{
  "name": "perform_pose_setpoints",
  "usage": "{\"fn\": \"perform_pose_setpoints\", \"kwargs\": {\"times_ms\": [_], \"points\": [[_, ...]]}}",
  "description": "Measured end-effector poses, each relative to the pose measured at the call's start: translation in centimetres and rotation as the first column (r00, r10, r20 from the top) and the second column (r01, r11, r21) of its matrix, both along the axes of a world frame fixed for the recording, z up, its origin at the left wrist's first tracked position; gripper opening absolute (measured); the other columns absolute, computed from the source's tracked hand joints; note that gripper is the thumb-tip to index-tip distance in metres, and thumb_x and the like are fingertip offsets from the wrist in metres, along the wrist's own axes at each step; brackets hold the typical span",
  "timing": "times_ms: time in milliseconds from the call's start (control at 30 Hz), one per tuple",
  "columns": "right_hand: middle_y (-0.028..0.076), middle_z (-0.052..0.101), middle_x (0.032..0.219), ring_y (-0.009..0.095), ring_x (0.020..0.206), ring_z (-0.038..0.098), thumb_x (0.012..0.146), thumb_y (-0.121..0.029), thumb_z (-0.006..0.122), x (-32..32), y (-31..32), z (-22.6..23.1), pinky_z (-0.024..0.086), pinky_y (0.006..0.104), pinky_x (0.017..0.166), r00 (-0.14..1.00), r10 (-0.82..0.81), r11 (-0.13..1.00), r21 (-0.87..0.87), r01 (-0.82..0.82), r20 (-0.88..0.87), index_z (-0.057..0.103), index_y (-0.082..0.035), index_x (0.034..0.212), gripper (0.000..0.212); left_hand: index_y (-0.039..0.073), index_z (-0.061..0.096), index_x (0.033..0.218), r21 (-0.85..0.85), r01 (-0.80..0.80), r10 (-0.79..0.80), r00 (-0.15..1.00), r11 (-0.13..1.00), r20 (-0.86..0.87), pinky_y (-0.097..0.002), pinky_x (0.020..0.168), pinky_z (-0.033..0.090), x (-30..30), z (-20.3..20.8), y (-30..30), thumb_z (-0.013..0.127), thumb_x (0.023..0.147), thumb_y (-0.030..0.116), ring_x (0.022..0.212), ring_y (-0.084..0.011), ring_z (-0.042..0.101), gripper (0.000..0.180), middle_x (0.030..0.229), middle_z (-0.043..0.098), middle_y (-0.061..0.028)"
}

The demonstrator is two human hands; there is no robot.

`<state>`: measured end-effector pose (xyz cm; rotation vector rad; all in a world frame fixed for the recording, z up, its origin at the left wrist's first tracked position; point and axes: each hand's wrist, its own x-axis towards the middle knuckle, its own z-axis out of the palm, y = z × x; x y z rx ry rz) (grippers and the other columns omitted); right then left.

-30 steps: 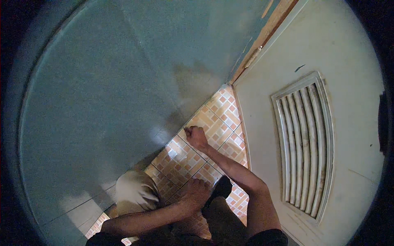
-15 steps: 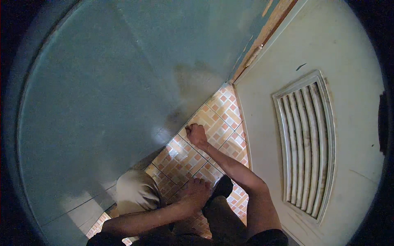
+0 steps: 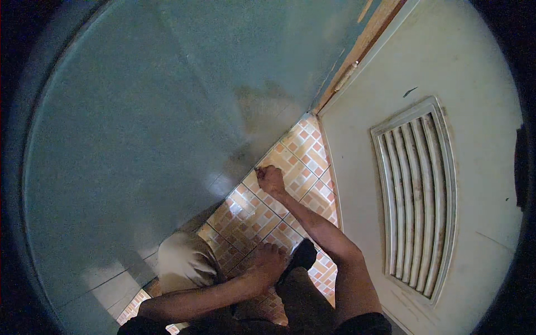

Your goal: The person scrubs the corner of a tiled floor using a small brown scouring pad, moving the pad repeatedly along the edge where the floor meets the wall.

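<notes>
My right hand [image 3: 271, 181] is closed just above the tiled floor [image 3: 301, 148], close to the foot of the blue-green wall [image 3: 139, 100]. A small dark bit shows at its fingertips by the wall's lower edge, too small to name. My left hand [image 3: 268, 263] has its fingers curled in, beside the dark shoe [image 3: 305, 254] on my right foot. What it holds, if anything, is hidden.
On the right stands a pale door [image 3: 357, 167] with a slatted vent [image 3: 416, 206]. A worn wooden frame [image 3: 363, 44] with a hinge [image 3: 346, 76] lies between wall and door. My bent knee in beige trousers [image 3: 184, 259] is near the wall at lower left.
My right hand has shifted slightly right, a little off the wall's edge, and turned a bit. My left hand has moved only slightly, its fingers now sharper to see.
</notes>
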<state>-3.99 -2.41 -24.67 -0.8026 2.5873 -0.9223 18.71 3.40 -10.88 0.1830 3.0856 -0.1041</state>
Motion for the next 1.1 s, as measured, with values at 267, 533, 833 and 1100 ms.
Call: {"fn": "perform_pose_setpoints", "kwargs": {"times_ms": [267, 533, 833, 1100], "points": [[0.03, 0.067, 0.09, 0.046, 0.089, 0.066, 0.088, -0.027, 0.067, -2.3, -0.6, 1.0, 0.055, 0.0517, 0.077, 0.972, -0.067, 0.991, 0.128, 0.038, 0.226, 0.067, 0.007, 0.088, 0.034, -0.002, 0.061, 0.117, 0.348, -0.126, -0.058, 0.879, 0.929, 0.473, -0.0473, 0.091, 0.046, -1.7, 4.1, -1.2, 0.057, 0.089, 0.019, 0.102, -0.0329, 0.063, 0.035, 0.103, 0.067, -0.0189], [0.029, 0.065, 0.081, 0.045, 0.08, 0.065, 0.09, -0.031, 0.065, 0.4, -0.2, -2.9, 0.052, 0.0532, 0.073, 0.993, 0.089, 0.995, 0.032, -0.092, 0.078, 0.067, 0.007, 0.077, 0.04, -0.001, 0.062, 0.115, 0.387, -0.138, -0.08, 0.864, 0.912, 0.497, -0.0471, 0.092, 0.046, -2.7, 6.6, -2.1, 0.055, 0.09, 0.016, 0.103, -0.0337, 0.063, 0.031, 0.106, 0.067, -0.0204], [0.029, 0.065, 0.092, 0.045, 0.091, 0.063, 0.085, -0.028, 0.069, -1.2, -0.4, -1.9, 0.052, 0.0522, 0.086, 0.974, -0.006, 0.992, 0.125, -0.023, 0.227, 0.063, 0.006, 0.093, 0.035, 0.0, 0.063, 0.114, 0.411, -0.187, -0.07, 0.842, 0.892, 0.535, -0.0454, 0.092, 0.046, -3.1, 8.2, -2.9, 0.057, 0.089, 0.018, 0.106, -0.031, 0.063, 0.031, 0.108, 0.067, -0.0193], [0.03, 0.066, 0.081, 0.046, 0.084, 0.066, 0.092, -0.026, 0.063, -4.6, 1.1, 1.5, 0.054, 0.0545, 0.074, 0.997, 0.016, 0.989, 0.147, -0.027, 0.072, 0.06, 0.004, 0.101, 0.032, 0.002, 0.066, 0.104, 0.368, -0.186, 0.013, 0.905, 0.911, 0.425, -0.0461, 0.089, 0.048, -1.4, 2.9, -0.3, 0.059, 0.086, 0.019, 0.098, -0.0319, 0.063, 0.025, 0.099, 0.067, -0.0162]]}}
